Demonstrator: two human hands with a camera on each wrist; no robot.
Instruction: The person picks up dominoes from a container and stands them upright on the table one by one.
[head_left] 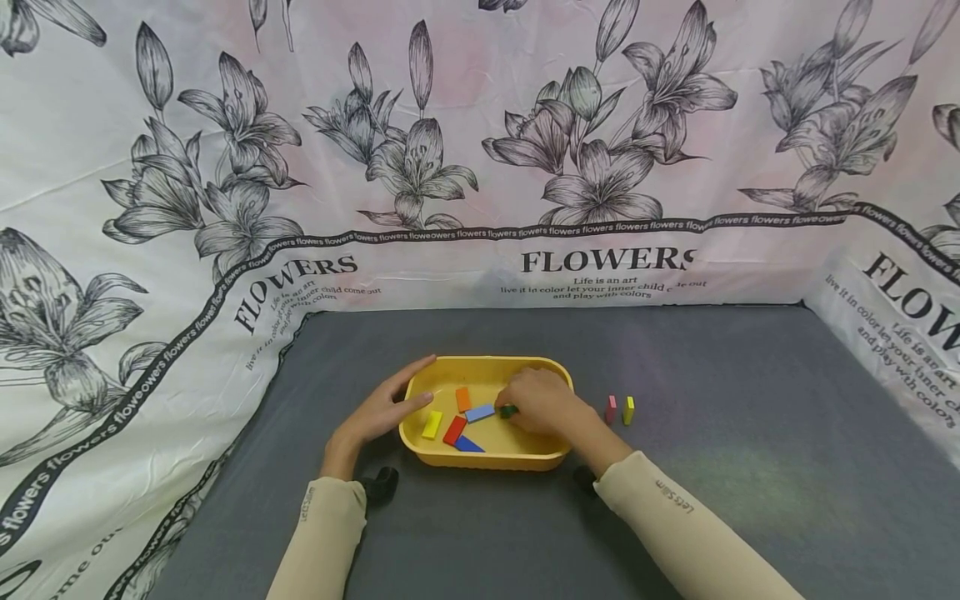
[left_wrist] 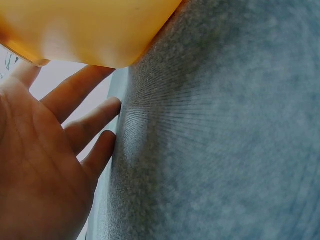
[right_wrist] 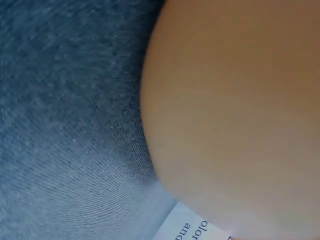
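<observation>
"On the grey fabric [head_left: 480, 525], which looks woven and matte, what do we see?"

"One yellow tray [head_left: 487, 461] — smooth like plastic, with rounded corners."

"How is the left hand [head_left: 381, 410]?"

"Its fingers are spread and rather straight, touching the left end of this tray."

"And the right hand [head_left: 542, 402]?"

"It is inside the tray, in the right half, with curled fingers pinching a dark green block [head_left: 507, 411]; the fingertips are hidden."

"And the other pieces?"

"Left of it lie a light blue block [head_left: 480, 412], an orange block [head_left: 462, 400], a red block [head_left: 454, 430], a yellow block [head_left: 432, 425] and a blue triangle [head_left: 468, 445] — all with straight edges. Outside, to the right, a pink block [head_left: 611, 409] and a slim yellow block [head_left: 628, 410] stand upright."
</observation>
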